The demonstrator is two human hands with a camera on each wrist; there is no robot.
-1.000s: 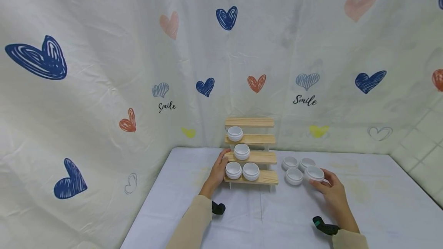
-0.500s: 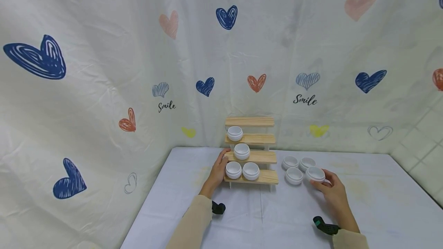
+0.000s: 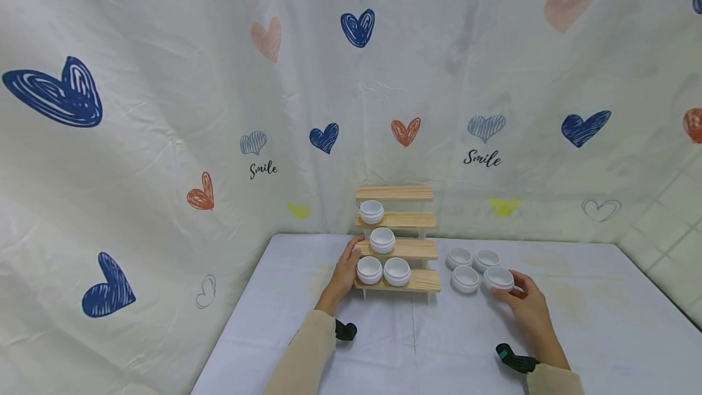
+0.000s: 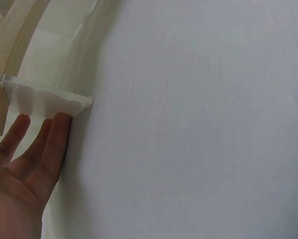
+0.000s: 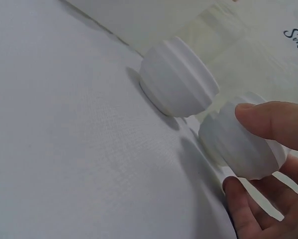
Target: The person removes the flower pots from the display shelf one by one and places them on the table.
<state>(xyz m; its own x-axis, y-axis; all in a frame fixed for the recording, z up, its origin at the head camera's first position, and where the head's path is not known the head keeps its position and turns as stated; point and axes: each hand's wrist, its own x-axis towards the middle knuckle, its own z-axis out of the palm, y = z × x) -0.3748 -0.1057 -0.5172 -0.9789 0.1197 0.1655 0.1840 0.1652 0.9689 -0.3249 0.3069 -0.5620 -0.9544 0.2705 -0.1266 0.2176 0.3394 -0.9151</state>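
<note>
A tiered wooden display stand (image 3: 422, 250) holds several small white cups, two of them on its lowest tier. My left hand (image 3: 344, 270) grips the stand's left side at the second tier from the bottom. In the left wrist view, three fingers (image 4: 54, 149) reach its white side support (image 4: 44, 99). To the right of the stand, my right hand (image 3: 529, 303) holds a white cup (image 3: 499, 278) between thumb and fingers. The right wrist view shows the thumb (image 5: 275, 122) against the wall of this cup (image 5: 248, 149), with fingers below it.
Beside the held cup, three more white cups stand close together, including a front one (image 3: 465, 279) and a back one (image 3: 485, 259). A white cloth covers the table (image 3: 384, 346). A heart-printed curtain (image 3: 307, 84) hangs right behind the stand.
Almost nothing differs. Both hands keep their places on the stand and the cup; the head view has shifted very slightly.
</note>
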